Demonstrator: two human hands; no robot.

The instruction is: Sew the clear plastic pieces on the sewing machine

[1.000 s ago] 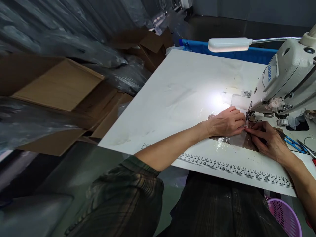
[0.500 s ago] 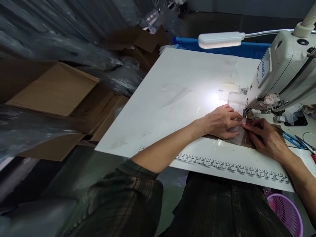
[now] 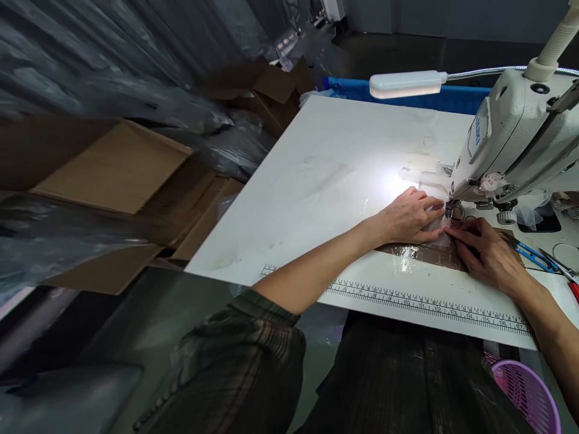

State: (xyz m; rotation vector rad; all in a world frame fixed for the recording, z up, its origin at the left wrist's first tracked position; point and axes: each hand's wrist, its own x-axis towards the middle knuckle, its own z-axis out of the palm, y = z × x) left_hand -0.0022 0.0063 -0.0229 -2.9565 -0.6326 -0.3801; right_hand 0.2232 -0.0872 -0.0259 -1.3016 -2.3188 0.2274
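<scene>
Pressing with 2 hands, you pin the glossy brown sheet (image 3: 425, 254) flat just in front of the sewing machine (image 3: 511, 138). Your left hand (image 3: 409, 217) lies left of its needle, fingers nearly straight and close together. Your right hand (image 3: 486, 253) lies just right of it, fingers stretched out, tips touching the sheet.

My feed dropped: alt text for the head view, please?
Left hand and right hand press a glossy brown sheet flat at the needle of a white sewing machine. A lamp lights the white table; blue snips lie nearby.
</scene>
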